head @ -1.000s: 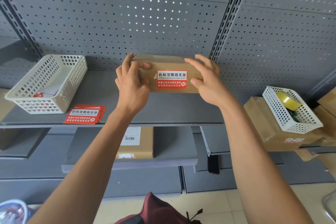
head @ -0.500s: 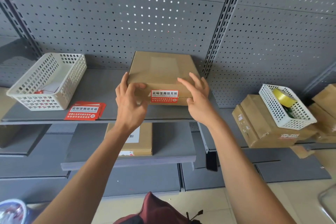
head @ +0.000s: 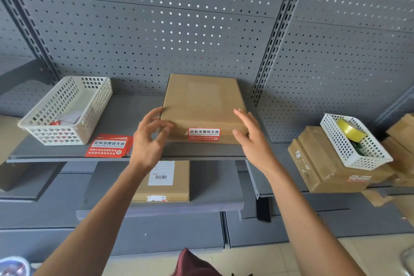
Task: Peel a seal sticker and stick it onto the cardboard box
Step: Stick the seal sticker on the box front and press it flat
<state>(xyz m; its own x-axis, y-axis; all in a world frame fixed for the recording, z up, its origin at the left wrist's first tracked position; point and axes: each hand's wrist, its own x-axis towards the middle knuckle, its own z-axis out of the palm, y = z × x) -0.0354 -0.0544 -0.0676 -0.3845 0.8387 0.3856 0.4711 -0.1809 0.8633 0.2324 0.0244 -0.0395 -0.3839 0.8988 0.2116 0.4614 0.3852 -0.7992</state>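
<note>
Brown corrugated card makes up the cardboard box [head: 202,105], which lies flat on the grey shelf [head: 125,116] at the centre of the frame. A red and white seal sticker [head: 203,134] is folded over its near edge. The left hand [head: 150,141] hovers at the box's near left corner, fingers loosely curled and holding nothing. The right hand [head: 251,139] sits just beside the near right corner, fingers straight and apart; whether it touches the card cannot be told. The box looks light and stiff, so it is best taken by its two side edges, clear of the sticker. More stickers [head: 107,148] lie in a thin, floppy stack at lower left, below the white basket [head: 67,107]; each would lift most easily from a corner.
</note>
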